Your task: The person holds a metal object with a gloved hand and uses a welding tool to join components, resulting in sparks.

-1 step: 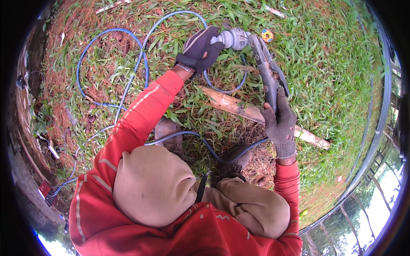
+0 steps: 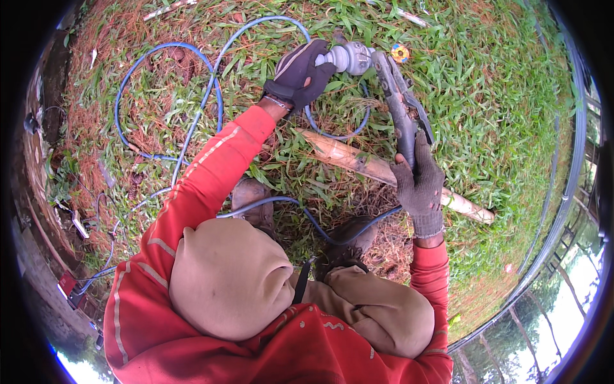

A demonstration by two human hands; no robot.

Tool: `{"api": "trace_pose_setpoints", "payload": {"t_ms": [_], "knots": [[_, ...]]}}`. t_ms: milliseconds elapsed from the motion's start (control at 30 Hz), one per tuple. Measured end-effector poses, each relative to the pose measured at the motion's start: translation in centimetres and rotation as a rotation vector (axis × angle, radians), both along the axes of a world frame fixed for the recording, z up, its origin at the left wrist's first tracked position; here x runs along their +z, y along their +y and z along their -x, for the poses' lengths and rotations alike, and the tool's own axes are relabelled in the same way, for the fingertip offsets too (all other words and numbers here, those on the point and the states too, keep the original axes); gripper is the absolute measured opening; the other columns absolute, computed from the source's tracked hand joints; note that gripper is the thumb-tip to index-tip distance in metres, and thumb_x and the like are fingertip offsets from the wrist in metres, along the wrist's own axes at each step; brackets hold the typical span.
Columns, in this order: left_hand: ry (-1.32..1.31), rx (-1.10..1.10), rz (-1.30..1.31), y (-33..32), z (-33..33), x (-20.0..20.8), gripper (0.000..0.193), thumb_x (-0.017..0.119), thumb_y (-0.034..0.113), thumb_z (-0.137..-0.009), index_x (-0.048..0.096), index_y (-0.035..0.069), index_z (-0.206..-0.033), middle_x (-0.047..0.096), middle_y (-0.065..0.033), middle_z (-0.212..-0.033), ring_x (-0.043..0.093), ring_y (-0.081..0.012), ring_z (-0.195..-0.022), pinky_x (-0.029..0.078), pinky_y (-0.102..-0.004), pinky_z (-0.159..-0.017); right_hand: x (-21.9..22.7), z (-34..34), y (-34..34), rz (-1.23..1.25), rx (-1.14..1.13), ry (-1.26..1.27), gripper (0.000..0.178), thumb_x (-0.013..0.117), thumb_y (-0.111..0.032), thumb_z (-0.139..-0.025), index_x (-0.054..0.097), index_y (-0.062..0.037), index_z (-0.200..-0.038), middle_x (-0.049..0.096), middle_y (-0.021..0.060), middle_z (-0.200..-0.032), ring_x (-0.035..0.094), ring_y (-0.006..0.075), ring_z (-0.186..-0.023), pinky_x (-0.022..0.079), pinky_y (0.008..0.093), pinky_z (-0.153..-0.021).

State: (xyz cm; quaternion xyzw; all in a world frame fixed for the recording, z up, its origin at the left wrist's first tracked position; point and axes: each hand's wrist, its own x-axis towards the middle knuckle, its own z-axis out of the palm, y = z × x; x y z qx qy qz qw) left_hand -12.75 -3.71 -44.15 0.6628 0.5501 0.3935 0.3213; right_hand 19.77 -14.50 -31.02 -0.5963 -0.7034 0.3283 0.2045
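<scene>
My left hand (image 2: 299,73), in a dark glove, is closed round the near end of a grey, rounded, stepped fitting (image 2: 353,59). My right hand (image 2: 421,185) wears a grey knitted glove with worn spots. It grips the dark handle of a long lever-handled clamp tool (image 2: 398,102), whose far end meets or overlaps the right end of the fitting; contact is unclear. A blue cable (image 2: 313,221) runs across my boots and reaches up by my right hand, where its end is hidden. Beside the tool's tip lies a small round yellow-and-orange disc (image 2: 400,52).
A split bamboo piece (image 2: 352,157) lies on the grass under the tool. Loops of blue cable (image 2: 167,46) spread at the left. My boots (image 2: 252,198) stand close below. A red box-like unit (image 2: 67,283) sits at the lower left, and a wire fence (image 2: 566,198) curves along the right.
</scene>
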Motion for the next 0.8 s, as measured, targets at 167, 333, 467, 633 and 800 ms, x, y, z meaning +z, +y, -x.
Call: {"api": "trace_pose_setpoints", "payload": {"t_ms": [167,333,467,633,800], "knots": [[0.013,0.004,0.016,0.0,-0.1,-0.3,0.047,0.076,0.022,-0.106,0.063,-0.002,-0.145,0.077,-0.0150,-0.110,0.073,-0.0196,-0.095,0.060,-0.0378,-0.086,-0.6,-0.6,-0.2,-0.020,0.020,-0.038,0.070,0.078,-0.015,-0.102,0.051,0.0142,-0.159,0.077,0.0339,-0.127,0.080,0.0364,-0.116,0.062,0.0413,-0.096],[0.014,0.009,0.021,0.1,-0.1,-0.7,0.049,0.076,0.021,-0.106,0.062,-0.003,-0.147,0.077,-0.0148,-0.111,0.073,-0.0188,-0.097,0.060,-0.0369,-0.088,-0.3,-0.3,0.1,-0.056,0.039,-0.022,0.072,0.078,-0.017,-0.101,0.050,0.0083,-0.163,0.077,0.0333,-0.122,0.082,0.0450,-0.110,0.064,0.0452,-0.091],[-0.002,0.015,0.033,0.1,0.0,-1.0,0.052,0.077,0.022,-0.106,0.062,-0.002,-0.148,0.077,-0.0154,-0.113,0.074,-0.0195,-0.099,0.061,-0.0376,-0.090,0.4,0.1,0.3,0.018,0.006,-0.012,0.071,0.078,-0.015,-0.101,0.052,0.0116,-0.161,0.078,0.0327,-0.123,0.080,0.0347,-0.112,0.062,0.0416,-0.094],[0.019,0.016,0.035,0.0,0.0,-0.4,0.053,0.077,0.025,-0.105,0.062,-0.001,-0.149,0.077,-0.0160,-0.114,0.075,-0.0221,-0.100,0.061,-0.0390,-0.091,-0.1,-0.4,0.2,0.033,-0.001,-0.048,0.069,0.078,-0.014,-0.101,0.054,0.0141,-0.159,0.080,0.0314,-0.124,0.080,0.0256,-0.115,0.060,0.0379,-0.099],[0.024,0.016,0.117,0.6,0.3,0.2,0.054,0.079,0.027,-0.104,0.064,-0.001,-0.147,0.078,-0.0159,-0.115,0.075,-0.0237,-0.101,0.061,-0.0410,-0.092,-0.3,-0.2,0.6,-0.040,0.052,-0.147,0.073,0.078,-0.023,-0.102,0.052,0.0084,-0.163,0.076,0.0341,-0.132,0.080,0.0460,-0.115,0.064,0.0468,-0.094]]}}
